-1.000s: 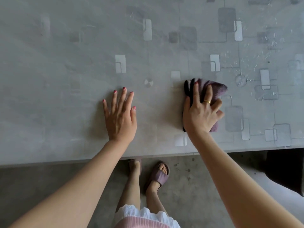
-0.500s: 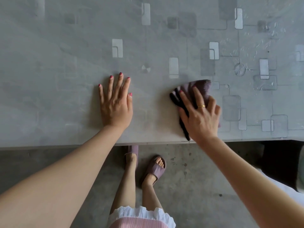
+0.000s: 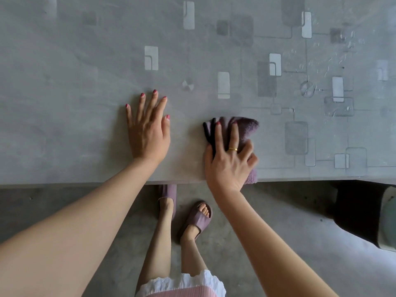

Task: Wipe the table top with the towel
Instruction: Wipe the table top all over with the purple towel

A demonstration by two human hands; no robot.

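**Wiping along the near edge of the table top**

Nearest, at the table's near edge, the right hand (image 3: 230, 159) presses the towel (image 3: 246, 129) flat, its first fingers stretched forward over the cloth and the outer ones bent onto it; whether the thumb tucks under the fold cannot be told. A corner of the towel hangs slightly past the edge just below the wrist. To do this stroke well, I judge the palm should bear down evenly so the whole pad of cloth meets the surface, and that trailing corner should be gathered back so it wipes instead of dangling.

Just left, apart from the towel, the left hand (image 3: 147, 133) lies flat on the table top (image 3: 64, 103) with fingers straight and spread, holding nothing, likely steadying the body.

The towel is a bunched, fuzzy mauve cloth with dark cords or trim at its left side.

Farther off, toward the far right corner, smears and droplets (image 3: 334, 61) show on the patterned surface, probably not yet wiped.
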